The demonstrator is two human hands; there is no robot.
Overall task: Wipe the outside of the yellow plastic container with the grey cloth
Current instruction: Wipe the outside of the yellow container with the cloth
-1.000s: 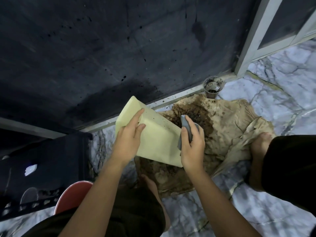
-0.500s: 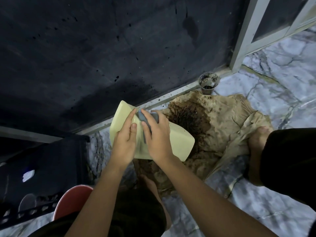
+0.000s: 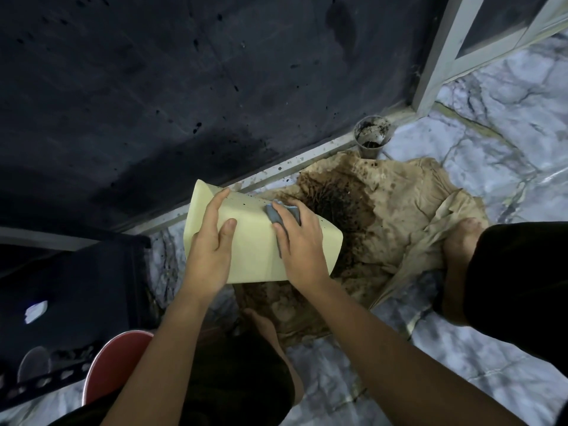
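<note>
Item: my right hand point(image 3: 302, 244), palm down, fingers lightly bent over the grey cloth point(image 3: 281, 214), pressing it onto the upper face of the yellow plastic container point(image 3: 255, 241). The cloth is bunched; only a small part shows past my fingertips.

Item: my left hand point(image 3: 212, 250), fingers straight and spread, laid flat on the same face just beside the right, thumb toward the cloth; it steadies and grips nothing.

Item: the container, held above the floor in front of my knees. Its long axis runs from upper left to lower right, tilted; one end points at the dark wall point(image 3: 153, 87), the other hangs over the soiled brown cloth point(image 3: 399, 216). A row of small dark specks marks its far edge.

Item: the brown cloth, crumpled on the marble floor point(image 3: 507, 142), dark soil at its middle; my bare feet rest on its edges.

Item: a dirty cup point(image 3: 372, 136), upright, beyond it by the wall's base.

Item: a red stool point(image 3: 113, 361), lower left.
</note>
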